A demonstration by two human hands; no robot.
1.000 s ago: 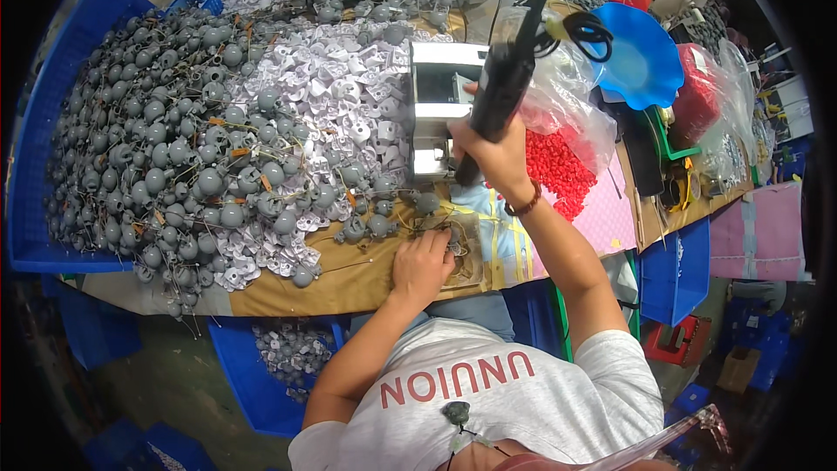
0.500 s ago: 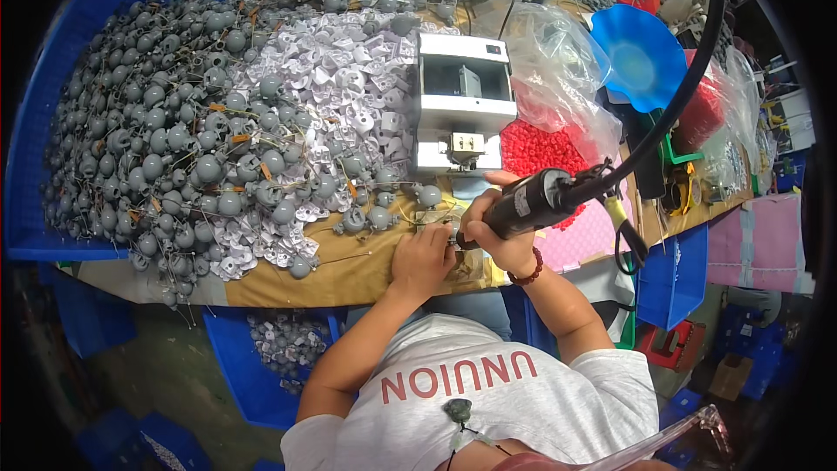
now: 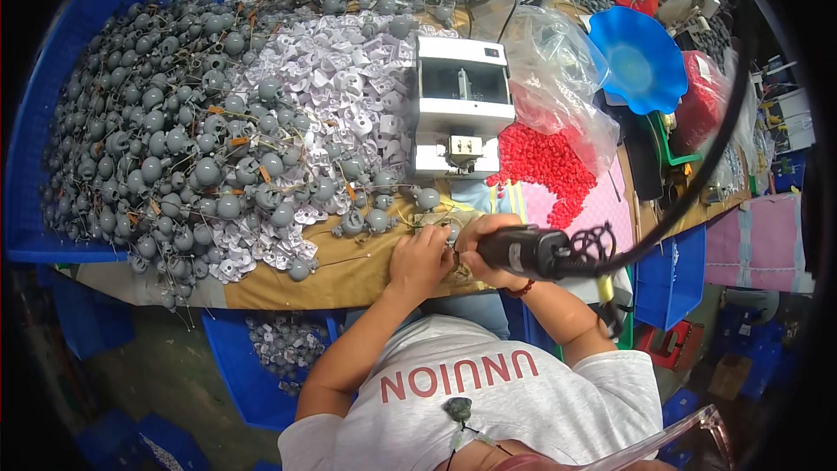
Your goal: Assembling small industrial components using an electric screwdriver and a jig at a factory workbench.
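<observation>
A black corded power screwdriver (image 3: 523, 251) lies nearly level in my right hand (image 3: 482, 249), whose fingers wrap round its front end. Right beside it, my left hand (image 3: 420, 260) is closed at the table's front edge, fingertips close to the tool's tip. Whatever the left fingers pinch is mostly hidden; only a bit of grey shows between the hands. Just beyond them lie loose grey ball-shaped parts (image 3: 427, 198) with thin wires. A white machine (image 3: 433, 160) with a dark window stands past my hands.
Grey wired balls (image 3: 153, 126) and white plastic pieces (image 3: 349, 78) are heaped at the left. Small red parts (image 3: 545, 157) spill by a clear plastic bag (image 3: 558, 52). A wavy blue bowl (image 3: 639, 57) sits at the far right. The screwdriver's thick cable (image 3: 697, 201) arcs across the right side.
The screwdriver has swung from a slant down to nearly level, its rear end lower and nearer me. My right hand has turned with it; the left has hardly moved.
</observation>
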